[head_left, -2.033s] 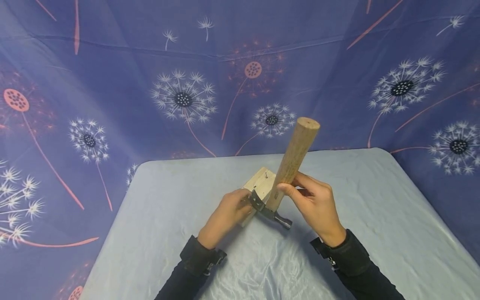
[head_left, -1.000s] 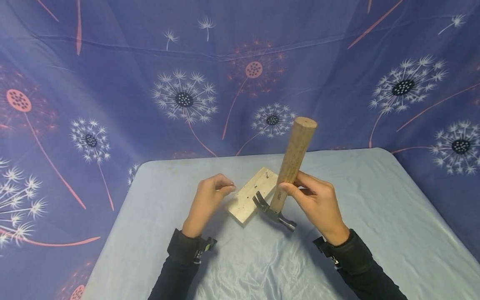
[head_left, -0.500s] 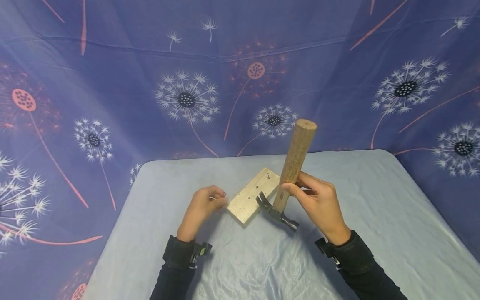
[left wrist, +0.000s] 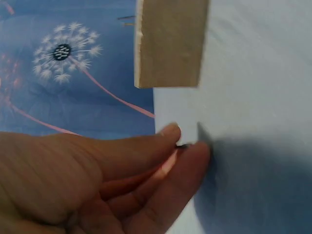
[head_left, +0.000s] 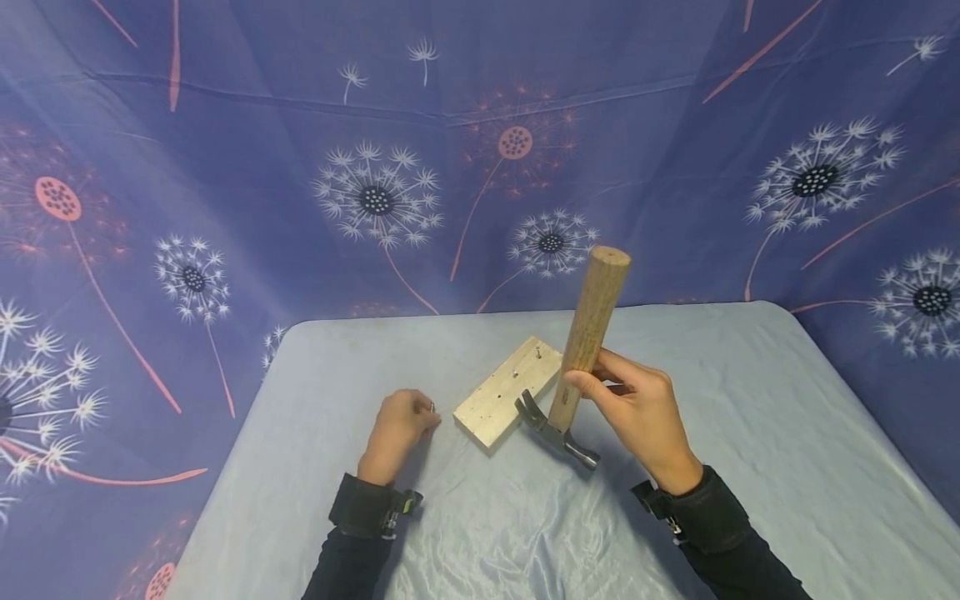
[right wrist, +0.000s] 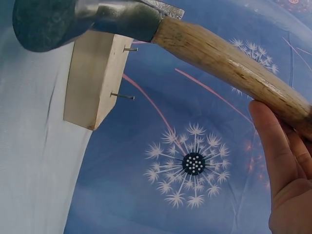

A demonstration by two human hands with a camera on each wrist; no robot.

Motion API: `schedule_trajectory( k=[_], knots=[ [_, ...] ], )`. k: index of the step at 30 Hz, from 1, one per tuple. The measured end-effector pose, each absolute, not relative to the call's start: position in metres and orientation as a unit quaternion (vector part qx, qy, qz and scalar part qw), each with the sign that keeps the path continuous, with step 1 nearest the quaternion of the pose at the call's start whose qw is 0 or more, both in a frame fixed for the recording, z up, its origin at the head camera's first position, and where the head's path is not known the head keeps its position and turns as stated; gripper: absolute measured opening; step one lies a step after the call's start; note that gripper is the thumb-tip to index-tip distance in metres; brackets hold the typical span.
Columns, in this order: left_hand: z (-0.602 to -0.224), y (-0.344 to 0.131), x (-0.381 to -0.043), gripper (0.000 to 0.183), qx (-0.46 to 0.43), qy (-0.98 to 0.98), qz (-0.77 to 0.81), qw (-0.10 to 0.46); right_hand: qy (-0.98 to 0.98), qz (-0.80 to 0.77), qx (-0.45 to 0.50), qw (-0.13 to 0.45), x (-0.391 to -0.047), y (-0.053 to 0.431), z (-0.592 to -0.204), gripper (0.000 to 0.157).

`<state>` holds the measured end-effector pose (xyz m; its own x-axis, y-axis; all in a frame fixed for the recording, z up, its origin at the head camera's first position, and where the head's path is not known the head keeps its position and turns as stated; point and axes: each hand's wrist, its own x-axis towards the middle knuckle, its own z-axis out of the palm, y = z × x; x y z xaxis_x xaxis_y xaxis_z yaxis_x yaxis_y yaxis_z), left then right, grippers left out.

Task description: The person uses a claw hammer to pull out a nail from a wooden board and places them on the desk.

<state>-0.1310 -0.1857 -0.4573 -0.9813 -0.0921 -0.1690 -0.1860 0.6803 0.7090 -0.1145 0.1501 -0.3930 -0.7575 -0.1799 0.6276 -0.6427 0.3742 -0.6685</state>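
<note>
My right hand (head_left: 633, 408) holds a claw hammer (head_left: 588, 333) by its wooden handle, thumb on the near side. The handle points up, and the steel head hangs low beside a pale wooden block (head_left: 487, 408). In the right wrist view two nails (right wrist: 122, 96) stand partly out of the block's face. A small dark hole or mark shows further down the block in the head view. Left of the block, my left hand (head_left: 397, 429) is low over the table. Its thumb and forefinger pinch a small nail (left wrist: 183, 146), mostly hidden by the fingertips.
A light blue satin cloth covers the table (head_left: 337, 367). Behind it and along the sides hangs a blue-purple curtain (head_left: 270, 167) printed with dandelions. The block lies slanted near the middle of the table.
My left hand has left the block and hammer claw and moved left and down toward the cloth with the nail, uncovering the block. The hammer has shifted slightly right and lower.
</note>
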Motion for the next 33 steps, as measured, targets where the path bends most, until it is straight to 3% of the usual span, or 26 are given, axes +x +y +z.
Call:
schedule_trajectory(
  k=[8, 21, 28, 31, 33],
  knots=[
    [-0.461, -0.18, -0.13, 0.024, -0.088, 0.943, 0.317, 0.042, -0.798, 0.493, 0.254, 0.236, -0.114, 0.15, -0.396, 0.046],
    [-0.453, -0.173, -0.132, 0.031, -0.09, 0.952, 0.286, 0.063, -0.808, 0.485, 0.241, 0.233, -0.116, 0.155, -0.403, 0.044],
    [-0.433, -0.155, -0.128, 0.06, -0.048, 0.98, 0.192, 0.032, -0.811, 0.481, 0.24, 0.231, -0.116, 0.157, -0.404, 0.044],
    [-0.424, -0.148, -0.128, 0.044, -0.022, 0.978, 0.206, 0.007, -0.813, 0.48, 0.237, 0.23, -0.116, 0.157, -0.404, 0.042],
    [-0.421, -0.145, -0.128, 0.044, 0.001, 0.974, 0.226, 0.011, -0.813, 0.479, 0.238, 0.231, -0.117, 0.157, -0.404, 0.042]
  ],
)
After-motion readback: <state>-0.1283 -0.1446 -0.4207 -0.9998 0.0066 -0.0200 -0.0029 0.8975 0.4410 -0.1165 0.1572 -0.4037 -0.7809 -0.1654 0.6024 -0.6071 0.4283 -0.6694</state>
